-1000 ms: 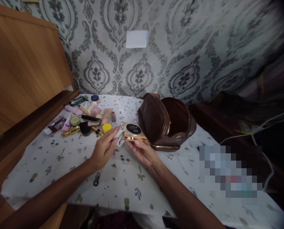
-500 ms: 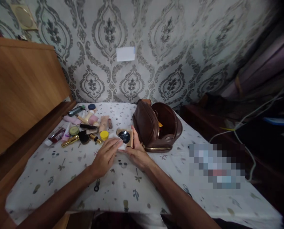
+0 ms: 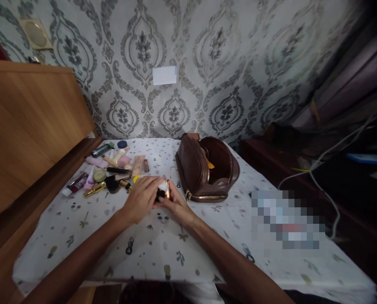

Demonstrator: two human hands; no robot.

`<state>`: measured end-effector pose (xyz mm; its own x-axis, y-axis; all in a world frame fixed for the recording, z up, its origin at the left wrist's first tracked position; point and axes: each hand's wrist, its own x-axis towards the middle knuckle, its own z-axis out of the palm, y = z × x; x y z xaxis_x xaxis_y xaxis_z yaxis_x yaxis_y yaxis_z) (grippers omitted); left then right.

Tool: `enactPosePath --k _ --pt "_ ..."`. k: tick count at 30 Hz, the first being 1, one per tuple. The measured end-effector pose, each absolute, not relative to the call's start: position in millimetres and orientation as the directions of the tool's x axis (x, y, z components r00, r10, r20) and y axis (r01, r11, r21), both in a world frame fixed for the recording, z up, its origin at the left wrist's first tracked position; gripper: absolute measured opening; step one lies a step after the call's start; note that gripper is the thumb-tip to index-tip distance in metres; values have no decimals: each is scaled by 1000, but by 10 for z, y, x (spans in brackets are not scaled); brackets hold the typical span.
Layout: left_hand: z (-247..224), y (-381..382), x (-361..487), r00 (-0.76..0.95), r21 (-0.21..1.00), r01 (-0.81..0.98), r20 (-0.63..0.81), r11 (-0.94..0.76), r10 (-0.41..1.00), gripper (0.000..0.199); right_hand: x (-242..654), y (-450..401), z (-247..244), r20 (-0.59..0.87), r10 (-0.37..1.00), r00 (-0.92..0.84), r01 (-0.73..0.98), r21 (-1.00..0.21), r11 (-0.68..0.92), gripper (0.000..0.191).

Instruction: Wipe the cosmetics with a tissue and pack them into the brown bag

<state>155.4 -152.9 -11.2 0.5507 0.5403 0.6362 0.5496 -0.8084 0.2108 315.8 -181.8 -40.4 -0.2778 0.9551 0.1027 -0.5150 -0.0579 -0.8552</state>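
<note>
My right hand (image 3: 179,207) is closed round the edge of a square gold-rimmed makeup compact (image 3: 167,191) with a dark middle, held low over the table. Against its face my left hand (image 3: 140,199) presses a white wipe (image 3: 162,186), mostly hidden under the fingers. Just beyond the left hand, a yellow lid (image 3: 136,179) shows in part. Beside it lie a beige tube (image 3: 138,164), a black round jar (image 3: 112,185) and a gold lipstick tube (image 3: 95,189).
A brown leather bag (image 3: 191,169) stands unzipped right of my hands. More cosmetics, including a green-lidded pot (image 3: 99,176) and a dark bottle (image 3: 102,150), lie at the left on the patterned cloth (image 3: 144,257). A wooden cabinet (image 3: 33,122) borders the left; a blurred-out patch covers something at right.
The compact has tilted and turned so its face is largely covered. My left hand has moved over it with the wipe, and my right thumb has come to its front.
</note>
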Motion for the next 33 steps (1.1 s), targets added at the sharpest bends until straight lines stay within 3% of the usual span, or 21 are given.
enactPosePath --k 8,11,17,21,24,29,33 --pt "-244 -1343 1429 321 638 498 494 -588 808 39 3182 -1756 -384 14 977 -211 -716 -683 -145 42" --pt "-338 -1376 1470 266 705 454 476 -545 838 39 3187 -1729 -391 -18 986 -165 -775 -616 -141 37" --pt "-413 -1576 1565 269 559 540 594 -629 758 41 3154 -1661 -511 -104 982 -158 -837 -514 -189 38" --pt "-413 -1655 1602 343 431 594 629 -680 698 45 3149 -1589 -579 -201 969 -141 -877 -430 -217 27" --pt "-406 -1661 1630 384 356 600 657 -717 648 51 3176 -1576 -567 -190 968 -165 -888 -399 -230 24" --pt "-324 -1582 1600 385 297 593 713 -749 587 56 3199 -1627 -495 -115 973 -200 -887 -402 -229 33" --pt "-238 -1508 1572 339 321 615 717 -720 609 55 3169 -1667 -452 -90 981 -173 -897 -397 -194 48"
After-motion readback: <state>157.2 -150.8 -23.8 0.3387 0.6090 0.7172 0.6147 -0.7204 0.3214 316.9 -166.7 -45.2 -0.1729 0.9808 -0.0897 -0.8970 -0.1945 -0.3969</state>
